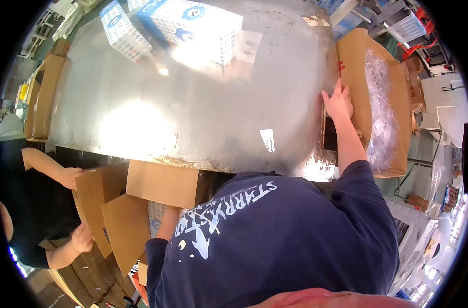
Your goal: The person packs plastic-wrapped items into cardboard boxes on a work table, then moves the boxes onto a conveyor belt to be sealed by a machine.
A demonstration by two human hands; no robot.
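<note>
My right hand (339,102) is at the right edge of the metal table, thumb and index finger spread, with nothing visible in it. Right beside it stands an open cardboard box (354,66) filled with clear plastic packaging (381,113). A dark flat patch (330,134) shows below the wrist; what it is I cannot tell. My left forearm (167,224) reaches into an open cardboard carton (162,182) at the table's near edge. Its flaps and my shirt hide the fingers of my left hand. Inside the carton a blue-and-white printed surface (156,215) shows.
White boxes with blue print (203,33) stand on the metal table (213,108) at the back. A small white label (267,139) lies near its front. On the left, a co-worker's hands (81,237) hold a cardboard piece (93,205). Another cardboard box (43,97) stands beyond the table's left edge.
</note>
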